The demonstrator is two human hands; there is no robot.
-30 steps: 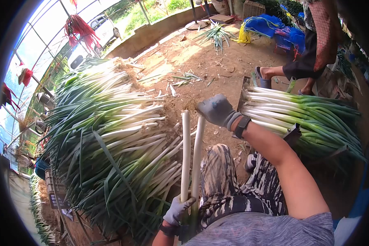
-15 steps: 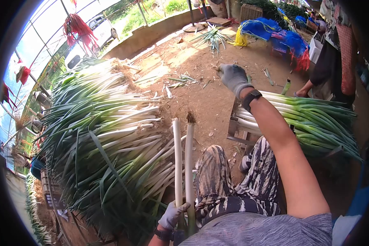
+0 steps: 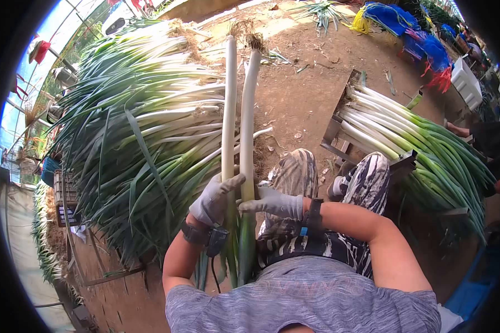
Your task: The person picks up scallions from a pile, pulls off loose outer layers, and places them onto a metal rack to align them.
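Two long white leeks with green leaves [image 3: 247, 127] stand upright, side by side, in the middle of the frame. The left hand, in a gray glove [image 3: 213, 200], is closed around the left one. The right hand, in a gray glove [image 3: 272, 202], is wrapped round the right one. A big leek heap [image 3: 150, 127] fills the left. A metal rack [image 3: 332, 132] holds more leeks at right.

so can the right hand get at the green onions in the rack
Probably yes: the right hand is at a held stalk, but only the right knee partly blocks its way to the green onions.
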